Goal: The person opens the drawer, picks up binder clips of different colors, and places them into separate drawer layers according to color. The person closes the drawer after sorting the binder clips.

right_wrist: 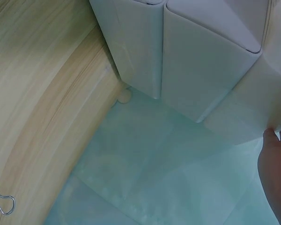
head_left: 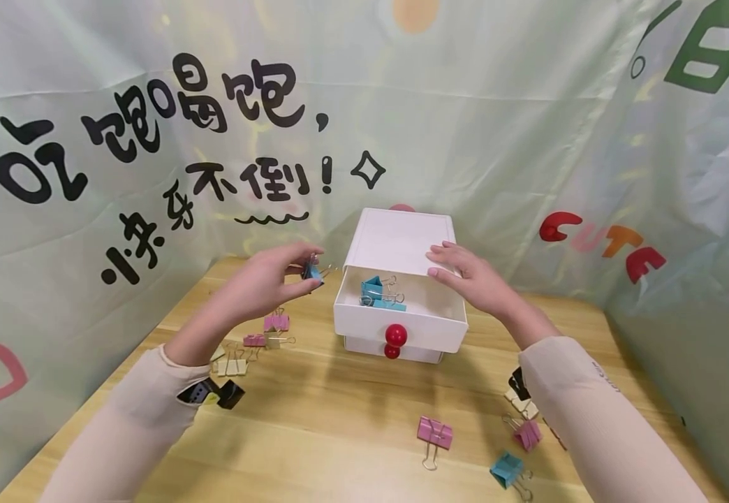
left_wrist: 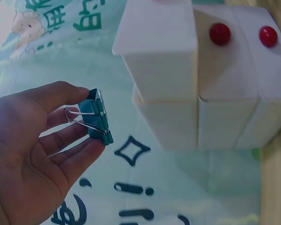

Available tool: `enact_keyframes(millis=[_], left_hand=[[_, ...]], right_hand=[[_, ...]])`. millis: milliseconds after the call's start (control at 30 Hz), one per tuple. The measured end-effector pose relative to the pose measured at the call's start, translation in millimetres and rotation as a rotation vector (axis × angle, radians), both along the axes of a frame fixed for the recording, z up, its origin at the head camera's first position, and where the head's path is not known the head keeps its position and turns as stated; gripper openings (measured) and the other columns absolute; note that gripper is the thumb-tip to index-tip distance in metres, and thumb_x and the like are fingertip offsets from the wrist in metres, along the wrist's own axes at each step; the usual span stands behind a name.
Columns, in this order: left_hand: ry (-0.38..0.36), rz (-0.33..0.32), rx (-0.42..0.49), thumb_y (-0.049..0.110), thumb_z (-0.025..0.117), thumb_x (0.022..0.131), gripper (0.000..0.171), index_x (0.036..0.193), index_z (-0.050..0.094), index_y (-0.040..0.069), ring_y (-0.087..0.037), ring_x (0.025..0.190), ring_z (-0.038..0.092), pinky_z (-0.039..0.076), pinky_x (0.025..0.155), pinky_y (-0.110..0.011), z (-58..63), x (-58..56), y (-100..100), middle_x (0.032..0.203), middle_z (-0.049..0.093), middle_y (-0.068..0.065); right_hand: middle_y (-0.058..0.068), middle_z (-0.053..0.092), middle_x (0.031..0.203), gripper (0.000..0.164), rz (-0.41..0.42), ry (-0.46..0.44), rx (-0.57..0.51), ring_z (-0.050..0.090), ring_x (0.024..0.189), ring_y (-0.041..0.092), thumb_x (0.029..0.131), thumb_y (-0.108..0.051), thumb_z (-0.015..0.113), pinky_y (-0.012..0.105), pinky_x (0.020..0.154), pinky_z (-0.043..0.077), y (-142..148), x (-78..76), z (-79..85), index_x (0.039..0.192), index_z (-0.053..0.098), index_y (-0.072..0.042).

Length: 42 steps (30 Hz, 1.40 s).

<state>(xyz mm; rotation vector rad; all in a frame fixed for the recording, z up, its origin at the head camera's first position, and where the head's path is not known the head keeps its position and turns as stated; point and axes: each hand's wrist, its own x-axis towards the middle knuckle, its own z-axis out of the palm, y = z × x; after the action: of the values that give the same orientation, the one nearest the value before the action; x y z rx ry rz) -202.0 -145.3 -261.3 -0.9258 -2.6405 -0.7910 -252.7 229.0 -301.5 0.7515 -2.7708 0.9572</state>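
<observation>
Left of a white drawer box [head_left: 402,241], my left hand [head_left: 270,276] pinches a blue binder clip [left_wrist: 94,117] between thumb and fingertips, its wire handles turned back toward the palm in the left wrist view. The box's top drawer [head_left: 364,321] is pulled out and has a red knob [head_left: 396,334]. Inside it, blue binder clips [head_left: 372,289] lie toward the left side. My right hand [head_left: 474,279] rests with extended fingers on the right front edge of the box top.
Pink binder clips [head_left: 276,322] and cream binder clips [head_left: 232,367] lie on the wooden table [head_left: 314,419] at left. Near the front right are a pink clip [head_left: 435,432], a blue clip [head_left: 507,469] and several others beside my right sleeve. A printed curtain [head_left: 496,140] hangs behind.
</observation>
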Motion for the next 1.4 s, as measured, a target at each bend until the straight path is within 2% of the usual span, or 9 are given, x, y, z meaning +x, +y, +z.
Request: enact_keyframes(millis=[133, 367, 667, 1133, 1400], left_hand=[[0.020, -0.027, -0.004, 0.023, 0.071, 0.092, 0.045, 0.133, 0.056, 0.009, -0.025, 0.111, 0.063, 0.051, 0.095, -0.043, 9.9, 0.1, 18, 0.118, 0.066, -0.008], [-0.026, -0.064, -0.047, 0.025, 0.068, 0.094, 0.046, 0.136, 0.054, 0.012, -0.022, 0.114, 0.062, 0.049, 0.098, -0.041, 17.7, -3.6, 45, 0.122, 0.065, -0.007], [0.010, -0.154, -0.105, 0.025, 0.069, 0.093, 0.044, 0.133, 0.055, 0.014, -0.014, 0.103, 0.062, 0.051, 0.090, -0.035, 18.5, -12.2, 75, 0.113, 0.066, 0.000], [-0.027, -0.224, -0.232, 0.025, 0.067, 0.094, 0.042, 0.132, 0.056, 0.013, -0.014, 0.091, 0.059, 0.049, 0.088, -0.030, 11.2, -21.0, 111, 0.104, 0.065, 0.002], [-0.050, -0.278, -0.283, 0.023, 0.069, 0.093, 0.040, 0.130, 0.058, 0.016, -0.012, 0.095, 0.058, 0.048, 0.089, -0.029, 8.1, -23.0, 127, 0.110, 0.065, 0.001]], right_hand=[[0.008, 0.035, 0.155, 0.060, -0.004, 0.001, 0.006, 0.017, 0.147, 0.027, 0.098, -0.046, 0.056, 0.056, 0.116, 0.014, 0, 0.0, 0.4, 0.144, 0.049, -0.008], [0.007, 0.036, 0.155, 0.059, -0.011, 0.000, -0.001, 0.018, 0.147, 0.026, 0.098, -0.046, 0.056, 0.056, 0.116, 0.013, -1, 1.0, 0.6, 0.143, 0.050, -0.009], [0.007, 0.037, 0.154, 0.058, -0.011, 0.006, 0.005, 0.019, 0.147, 0.027, 0.098, -0.046, 0.056, 0.056, 0.116, 0.014, -1, 0.9, 0.6, 0.143, 0.051, -0.010], [0.006, 0.038, 0.154, 0.057, 0.000, 0.010, 0.005, 0.019, 0.147, 0.026, 0.098, -0.046, 0.055, 0.056, 0.116, 0.015, -1, 0.1, -0.6, 0.142, 0.052, -0.011], [0.008, 0.038, 0.154, 0.057, 0.009, 0.002, -0.008, 0.019, 0.147, 0.026, 0.098, -0.045, 0.056, 0.056, 0.116, 0.015, 0, 0.9, 0.7, 0.142, 0.052, -0.009]])
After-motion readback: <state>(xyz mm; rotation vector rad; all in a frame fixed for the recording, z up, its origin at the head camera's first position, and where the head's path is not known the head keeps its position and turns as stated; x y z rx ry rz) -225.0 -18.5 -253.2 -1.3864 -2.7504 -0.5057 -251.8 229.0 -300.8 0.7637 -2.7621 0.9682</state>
